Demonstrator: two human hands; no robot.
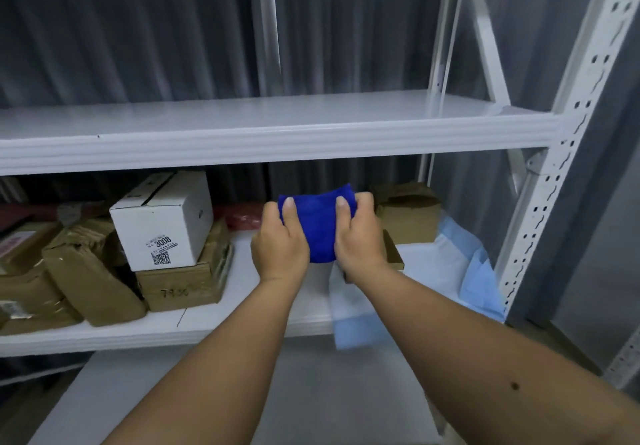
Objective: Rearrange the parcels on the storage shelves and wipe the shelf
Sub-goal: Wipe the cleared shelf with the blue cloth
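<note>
A dark blue cloth [317, 222] is held up in front of the middle shelf [242, 320]. My left hand [278, 240] grips its left edge and my right hand [360, 236] grips its right edge, thumbs on the near face. On the shelf's left stand several brown parcels [86, 271] and a white box [162, 222] marked 3008 on top of a flat brown box [180, 288]. A brown box [408, 212] sits behind my right hand. The upper shelf [277, 122] holds nothing.
A light blue and white sheet [474, 271] lies on the shelf's right part and hangs over its front edge. A red packet [242, 216] lies at the back. A white perforated upright [568, 132] stands at right. A lower white shelf [138, 392] lies below.
</note>
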